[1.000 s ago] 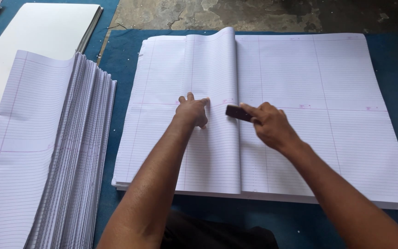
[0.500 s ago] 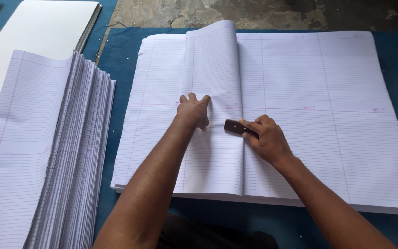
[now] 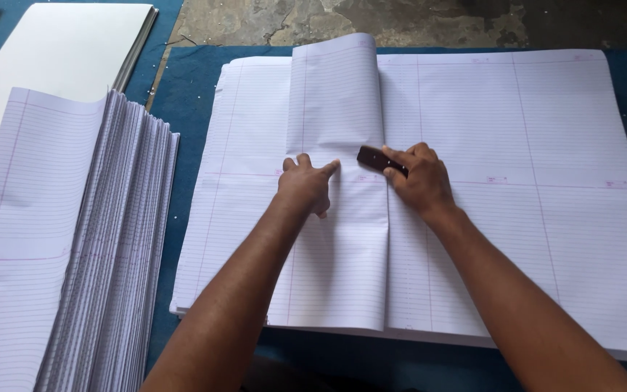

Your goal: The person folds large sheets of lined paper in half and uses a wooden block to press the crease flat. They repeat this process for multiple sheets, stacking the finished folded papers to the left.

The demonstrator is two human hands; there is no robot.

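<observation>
Sliding back up the crease since a moment ago, the right hand (image 3: 419, 178) grips a dark creasing block (image 3: 380, 160) in its fingers, just right of the folded sheet (image 3: 339, 218). Left hand (image 3: 305, 185) lies flat, fingers spread (grasping nothing), pinning that sheet on the ruled-paper stack (image 3: 546, 218).

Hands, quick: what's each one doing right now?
Left hand: open, pressed flat on the folded ruled sheet, holding nothing.
Right hand: closed on a small dark flat tool laid against the fold.
</observation>
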